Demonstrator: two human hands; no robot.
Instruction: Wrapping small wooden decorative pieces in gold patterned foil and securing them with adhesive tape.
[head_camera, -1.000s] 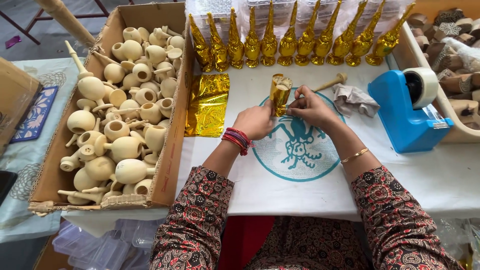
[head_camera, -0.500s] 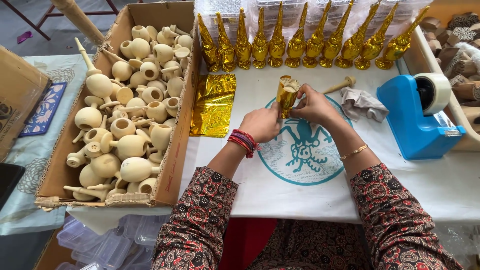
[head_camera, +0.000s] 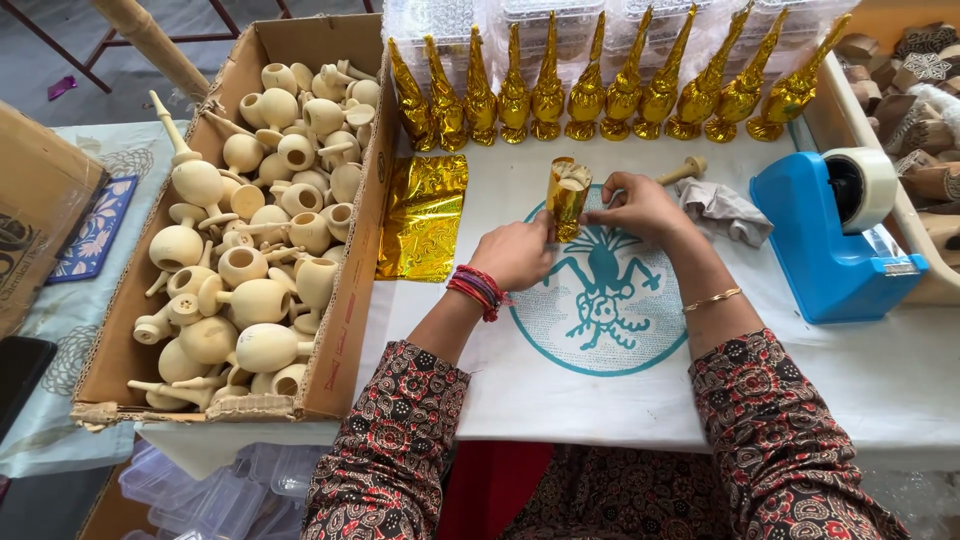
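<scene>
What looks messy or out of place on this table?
Little stands out. One bare wooden piece lies alone beside a crumpled grey cloth, away from the cardboard box of similar pieces. The gold foil sheet is wrinkled. The gold-wrapped row stands neat.

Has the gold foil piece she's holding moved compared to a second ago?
Barely. The gold-wrapped piece sits over the upper edge of the teal circle print, as before, between left hand and right hand.
</scene>
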